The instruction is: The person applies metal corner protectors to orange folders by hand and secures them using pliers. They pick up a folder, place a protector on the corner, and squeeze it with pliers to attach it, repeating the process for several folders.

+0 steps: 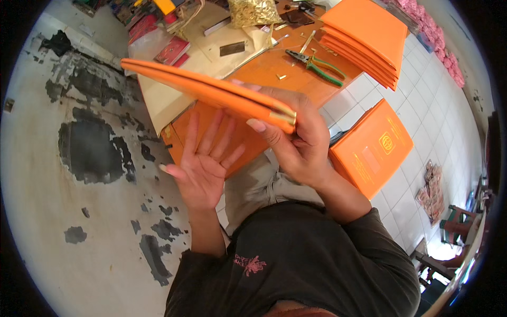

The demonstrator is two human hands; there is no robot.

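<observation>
An orange folder (pixel 203 90), closed and seen nearly edge-on, is held up over the table's near edge. My right hand (pixel 303 134) grips its right end, thumb on the near side and fingers behind. A gold metal corner (pixel 283 117) shows at that end, beside the hand. Below the folder, my left hand (pixel 206 169) is open, palm up with fingers spread; whether its fingertips touch the folder I cannot tell.
Green-handled pliers (pixel 322 70) lie on the orange table (pixel 346 87). Stacked orange folders (pixel 364 37) stand at its right end, with more orange folders (pixel 372 150) lower right. A bag of gold pieces (pixel 254 11) sits at the back. A peeling wall (pixel 100 211) runs along the left.
</observation>
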